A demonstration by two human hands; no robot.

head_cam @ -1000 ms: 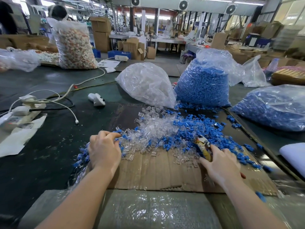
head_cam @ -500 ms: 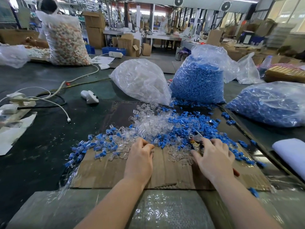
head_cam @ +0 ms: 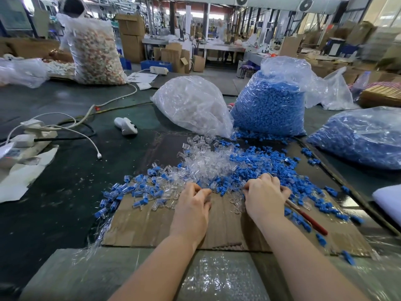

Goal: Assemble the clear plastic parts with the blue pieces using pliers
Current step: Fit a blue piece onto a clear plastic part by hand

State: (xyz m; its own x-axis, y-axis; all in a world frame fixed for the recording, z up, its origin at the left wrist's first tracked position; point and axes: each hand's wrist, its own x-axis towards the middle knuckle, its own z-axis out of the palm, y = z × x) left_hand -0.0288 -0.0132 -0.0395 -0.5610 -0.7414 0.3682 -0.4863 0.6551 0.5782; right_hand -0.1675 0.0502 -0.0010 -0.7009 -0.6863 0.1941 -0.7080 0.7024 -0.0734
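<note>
A heap of clear plastic parts (head_cam: 204,164) and loose blue pieces (head_cam: 271,168) lies on a cardboard sheet (head_cam: 147,224). To the left sits a spread of clear parts with blue pieces in them (head_cam: 138,190). My left hand (head_cam: 193,205) is at the near edge of the heap, fingers curled and pinching at a small clear part. My right hand (head_cam: 264,194) grips red-handled pliers (head_cam: 306,218), whose handles stick out behind it to the right; the jaws are hidden by my fingers.
Behind the heap stand a bag of clear parts (head_cam: 193,105) and a bag of blue pieces (head_cam: 271,105); another blue bag (head_cam: 364,137) lies at the right. A white handheld device (head_cam: 125,126), cables and a power strip (head_cam: 32,131) lie on the dark table at left.
My left hand has moved right from the spread of finished pieces to the centre of the heap. My right hand with the pliers has shifted slightly left toward it.
</note>
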